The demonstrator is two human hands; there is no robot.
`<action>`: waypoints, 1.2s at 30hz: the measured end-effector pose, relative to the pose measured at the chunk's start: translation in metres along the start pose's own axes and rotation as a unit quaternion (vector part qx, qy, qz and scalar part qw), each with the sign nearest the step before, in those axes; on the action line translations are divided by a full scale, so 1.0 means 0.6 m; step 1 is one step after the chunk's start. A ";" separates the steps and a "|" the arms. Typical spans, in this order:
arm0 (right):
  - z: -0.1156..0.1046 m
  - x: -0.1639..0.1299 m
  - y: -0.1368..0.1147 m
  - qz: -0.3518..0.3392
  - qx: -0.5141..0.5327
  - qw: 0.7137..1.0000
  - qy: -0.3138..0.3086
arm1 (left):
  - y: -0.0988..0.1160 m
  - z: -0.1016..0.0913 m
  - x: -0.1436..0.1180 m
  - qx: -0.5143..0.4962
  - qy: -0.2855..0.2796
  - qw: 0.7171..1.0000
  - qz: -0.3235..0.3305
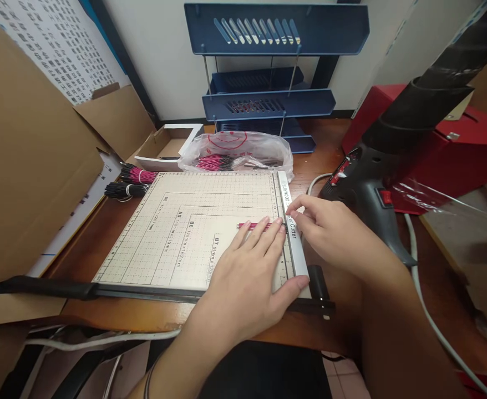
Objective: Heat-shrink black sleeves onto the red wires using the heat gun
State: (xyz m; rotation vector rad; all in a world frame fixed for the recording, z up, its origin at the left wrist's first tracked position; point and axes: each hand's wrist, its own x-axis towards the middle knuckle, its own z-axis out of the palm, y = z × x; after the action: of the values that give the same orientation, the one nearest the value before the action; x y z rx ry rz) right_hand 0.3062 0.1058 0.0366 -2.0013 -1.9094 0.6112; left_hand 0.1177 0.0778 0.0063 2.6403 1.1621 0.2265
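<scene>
A cream paper cutter board (177, 233) with printed grid lines lies on the wooden desk. My left hand (247, 277) rests flat on the board, its fingertips pressing down a small bundle of pink wires (252, 225) against the grey ruler strip (291, 233) on the right side. My right hand (330, 233) reaches in from the right, its fingertips touching the ruler strip beside the wire ends. The cutter's black blade arm (102, 289) lies along the board's near edge.
Tied bundles of pink and black wires (133, 182) lie at the board's far left corner. A plastic bag (237, 152) holds more wires. Blue letter trays (268, 100) stand behind. A black heat gun (368, 183) and a red box (476, 144) sit right; cardboard boxes (31, 166) left.
</scene>
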 end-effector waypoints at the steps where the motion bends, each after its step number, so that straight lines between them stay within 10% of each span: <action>1: 0.000 0.000 0.001 -0.003 0.003 1.000 -0.002 | 0.000 0.001 0.000 -0.001 0.002 1.000 0.001; 31: 0.006 -0.003 0.005 -0.042 -0.001 0.998 -0.037 | -0.003 0.006 -0.010 0.031 0.091 0.995 0.013; 36: 0.002 -0.004 0.003 -0.036 -0.008 0.999 -0.037 | -0.008 -0.013 0.015 0.019 0.186 0.982 0.021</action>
State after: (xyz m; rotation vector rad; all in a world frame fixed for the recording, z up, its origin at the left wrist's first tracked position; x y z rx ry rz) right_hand 0.3070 0.1033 0.0346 -1.9366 -2.0255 0.6601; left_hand 0.1181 0.0888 0.0126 2.7319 1.2249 0.7394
